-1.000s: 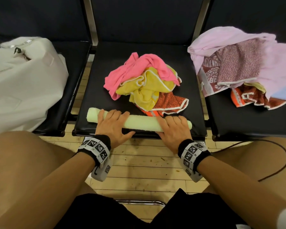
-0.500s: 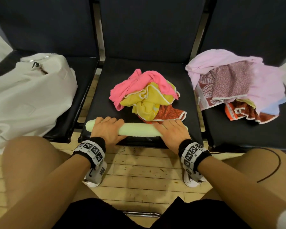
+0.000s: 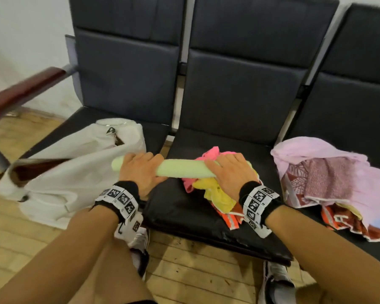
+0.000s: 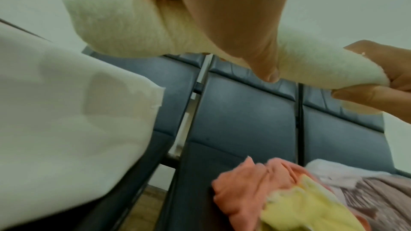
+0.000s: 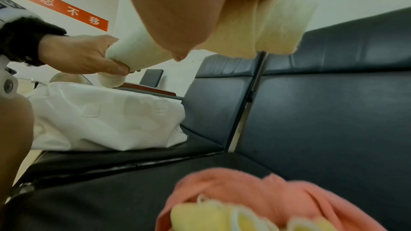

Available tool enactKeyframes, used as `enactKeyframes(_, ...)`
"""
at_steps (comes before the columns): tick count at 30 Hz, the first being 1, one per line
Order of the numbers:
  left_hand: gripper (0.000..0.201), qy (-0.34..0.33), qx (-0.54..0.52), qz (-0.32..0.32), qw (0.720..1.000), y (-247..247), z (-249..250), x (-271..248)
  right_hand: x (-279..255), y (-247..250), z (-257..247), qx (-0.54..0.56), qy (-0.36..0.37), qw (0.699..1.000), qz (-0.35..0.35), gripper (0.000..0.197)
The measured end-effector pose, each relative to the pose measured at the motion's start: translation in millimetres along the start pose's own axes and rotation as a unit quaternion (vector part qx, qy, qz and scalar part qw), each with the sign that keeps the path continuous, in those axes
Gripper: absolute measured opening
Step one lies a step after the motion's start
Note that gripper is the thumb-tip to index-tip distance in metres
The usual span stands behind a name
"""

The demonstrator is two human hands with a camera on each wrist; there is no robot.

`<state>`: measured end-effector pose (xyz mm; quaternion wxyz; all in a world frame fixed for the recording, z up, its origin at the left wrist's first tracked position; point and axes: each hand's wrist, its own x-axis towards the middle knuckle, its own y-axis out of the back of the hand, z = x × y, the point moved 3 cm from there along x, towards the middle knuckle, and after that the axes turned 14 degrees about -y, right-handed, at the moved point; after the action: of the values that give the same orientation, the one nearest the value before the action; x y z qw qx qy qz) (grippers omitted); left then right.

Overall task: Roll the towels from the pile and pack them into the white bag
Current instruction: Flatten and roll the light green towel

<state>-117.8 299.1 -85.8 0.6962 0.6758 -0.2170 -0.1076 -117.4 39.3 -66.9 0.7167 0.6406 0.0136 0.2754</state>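
A rolled pale green towel (image 3: pixel 182 169) hangs in the air above the middle seat, held level. My left hand (image 3: pixel 140 172) grips it near its left end, and my right hand (image 3: pixel 230 172) grips its right end. From below, the roll (image 4: pixel 124 29) shows wrapped by my left thumb, and its right end (image 5: pixel 266 29) sits in my right hand. The white bag (image 3: pixel 75 172) lies on the left seat, its dark opening (image 3: pixel 37 170) facing left. A pile of pink, yellow and orange towels (image 3: pixel 208 194) sits on the middle seat under the roll.
A second heap of pink, patterned and orange towels (image 3: pixel 329 178) covers the right seat. Dark seat backs (image 3: pixel 239 84) rise behind. A wooden armrest (image 3: pixel 20 93) juts out at far left. Wooden floor (image 3: pixel 195 270) and my knees and shoes lie below.
Both hands have lifted the rolled green towel off the front edge of the middle seat and carried it up and left, toward the white bag. The head view has swung left.
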Motion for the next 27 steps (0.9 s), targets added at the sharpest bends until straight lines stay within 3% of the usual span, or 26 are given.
enactKeyframes(5, 0.042, 0.050, -0.007, 0.021, 0.998, 23.4, -55.6, -4.0, 64.3, 28.2, -34.9, -0.033, 0.037, 0.998, 0.027, 0.051)
enactKeyframes(9, 0.057, 0.096, -0.012, 0.043, 0.994, 38.5, -97.1, -4.4, 114.9, 41.7, -64.1, -0.038, 0.046, 0.997, 0.043, 0.054)
enactKeyframes(14, 0.069, 0.156, -0.036, 0.043, 0.986, 32.2, -143.1, -19.9, 166.3, 45.7, -108.8, -0.053, 0.076, 0.995, 0.047, 0.056)
enactKeyframes(21, 0.059, 0.238, -0.106, -0.029, 0.965, 2.1, -208.5, -68.5, 212.9, 13.3, -194.8, -0.049, 0.116, 0.992, -0.021, 0.053)
enactKeyframes(24, 0.074, 0.263, -0.094, -0.060, 0.958, -10.6, -226.1, -93.5, 221.3, -2.6, -233.6, -0.024, 0.137, 0.990, -0.035, 0.042)
enactKeyframes(27, 0.093, 0.311, -0.053, -0.115, 0.942, -23.4, -240.9, -116.4, 225.6, -15.7, -258.6, 0.007, 0.144, 0.989, -0.031, 0.050)
